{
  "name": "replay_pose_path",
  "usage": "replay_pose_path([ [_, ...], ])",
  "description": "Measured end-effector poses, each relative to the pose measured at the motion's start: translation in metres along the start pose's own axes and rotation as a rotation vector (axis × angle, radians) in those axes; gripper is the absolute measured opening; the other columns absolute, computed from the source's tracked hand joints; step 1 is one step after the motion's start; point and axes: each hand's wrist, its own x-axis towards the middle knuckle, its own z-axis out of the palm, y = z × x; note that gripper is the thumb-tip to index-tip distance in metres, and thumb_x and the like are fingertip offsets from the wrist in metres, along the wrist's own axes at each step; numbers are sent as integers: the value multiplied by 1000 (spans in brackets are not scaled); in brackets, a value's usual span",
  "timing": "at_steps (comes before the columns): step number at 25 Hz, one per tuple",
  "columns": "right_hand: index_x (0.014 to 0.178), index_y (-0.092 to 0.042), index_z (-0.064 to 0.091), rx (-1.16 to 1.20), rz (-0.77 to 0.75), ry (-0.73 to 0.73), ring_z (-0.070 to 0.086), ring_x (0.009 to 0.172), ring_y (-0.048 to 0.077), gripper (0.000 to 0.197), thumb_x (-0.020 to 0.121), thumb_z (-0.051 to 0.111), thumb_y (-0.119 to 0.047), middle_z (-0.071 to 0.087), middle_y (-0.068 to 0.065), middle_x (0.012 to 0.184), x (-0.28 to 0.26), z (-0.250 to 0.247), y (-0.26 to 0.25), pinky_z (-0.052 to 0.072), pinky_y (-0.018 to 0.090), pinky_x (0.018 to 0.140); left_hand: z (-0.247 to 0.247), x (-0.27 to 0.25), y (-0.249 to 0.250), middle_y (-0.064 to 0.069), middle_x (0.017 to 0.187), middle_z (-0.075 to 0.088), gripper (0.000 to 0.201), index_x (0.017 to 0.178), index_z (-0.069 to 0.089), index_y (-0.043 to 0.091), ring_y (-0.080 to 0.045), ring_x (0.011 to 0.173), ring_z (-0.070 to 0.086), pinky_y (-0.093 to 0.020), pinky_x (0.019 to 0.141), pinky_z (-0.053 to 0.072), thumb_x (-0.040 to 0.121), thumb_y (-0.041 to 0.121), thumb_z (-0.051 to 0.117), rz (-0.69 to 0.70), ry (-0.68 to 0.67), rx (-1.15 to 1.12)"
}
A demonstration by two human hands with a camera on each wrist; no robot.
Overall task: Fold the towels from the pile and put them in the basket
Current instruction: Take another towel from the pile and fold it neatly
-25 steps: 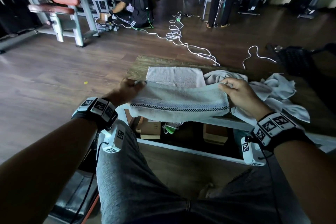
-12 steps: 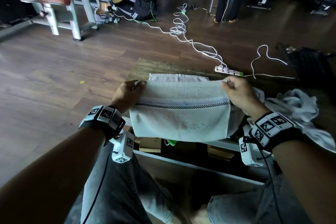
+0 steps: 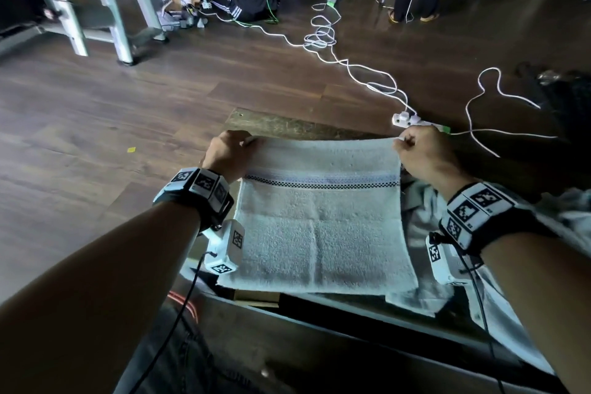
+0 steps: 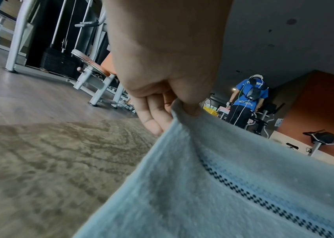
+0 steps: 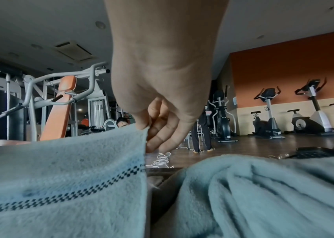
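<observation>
Pinching the two far corners of a pale towel (image 3: 319,217), a seated person holds it stretched flat over a worn wooden counter (image 3: 287,125). The left hand (image 3: 228,153) has its grip closed on the towel's far left corner, thumb and curled fingers (image 4: 153,116) nipping the cloth, as the left wrist view shows. The right hand (image 3: 422,157) has its grip on the far right corner, the edge caught between thumb and fingertips (image 5: 162,128) in the right wrist view.

The towel covers most of the counter's left half. Its far edge lies just short of the counter's far edge, and its near edge hangs past the counter's near edge. A dark checked stripe (image 3: 319,184) runs across it from left to right, nearer the far edge.

Just beside the towel, toward the counter's right edge, lies a rumpled pile of towels (image 5: 263,193). Beyond the counter's far edge, a white power strip (image 3: 406,120) and looping white cables (image 3: 323,38) lie on the dark wooden floor (image 3: 128,105).
</observation>
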Motion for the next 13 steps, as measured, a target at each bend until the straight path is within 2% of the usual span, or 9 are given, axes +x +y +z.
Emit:
replay_pose_path([
  [3, 71, -5, 61, -25, 38, 16, 55, 67, 26, 20, 88, 58, -16, 60, 11, 68, 27, 21, 6, 36, 26, 63, 15, 33, -1, -8, 74, 68, 36, 88, 75, 17, -27, 74, 67, -27, 61, 45, 85, 51, 64, -24, 9, 100],
  [5, 72, -5, 61, -31, 63, 17, 58, 68, 28, 20, 87, 58, -17, 63, 13, 69, 40, 37, 12, 42, 28, 63, 25, 49, -1, -9, 75, 70, 39, 87, 76, 16, -26, 74, 68, -28, 61, 50, 81, 54, 67, -29, 37, 139],
  [7, 74, -6, 64, -37, 71, -5, 61, 70, 28, 18, 88, 60, -18, 67, 12, 72, 47, 51, 17, 45, 28, 65, 35, 59, -2, -10, 75, 71, 38, 82, 75, 12, -26, 71, 68, -30, 64, 54, 83, 49, 68, -23, 30, 144],
  [9, 73, -8, 66, -61, 69, -63, 62, 69, 25, 15, 86, 65, -16, 68, 9, 73, 46, 64, 23, 45, 26, 65, 45, 60, -6, -11, 79, 73, 31, 85, 76, 12, -26, 69, 69, -36, 67, 59, 84, 42, 68, 2, -5, 157],
  [11, 75, -9, 69, -118, 18, -104, 61, 70, 23, 10, 84, 70, -13, 69, 9, 77, 41, 74, 25, 42, 25, 64, 53, 56, -12, -9, 88, 73, 26, 94, 76, 16, -25, 76, 68, -35, 71, 58, 82, 38, 74, 50, -43, 198],
  [13, 79, -7, 70, -153, -26, -119, 63, 76, 24, 5, 84, 70, -10, 69, 10, 83, 37, 77, 24, 45, 26, 66, 56, 54, -15, -12, 95, 71, 30, 100, 74, 12, -28, 86, 65, -35, 74, 55, 79, 33, 78, 96, -54, 215],
])
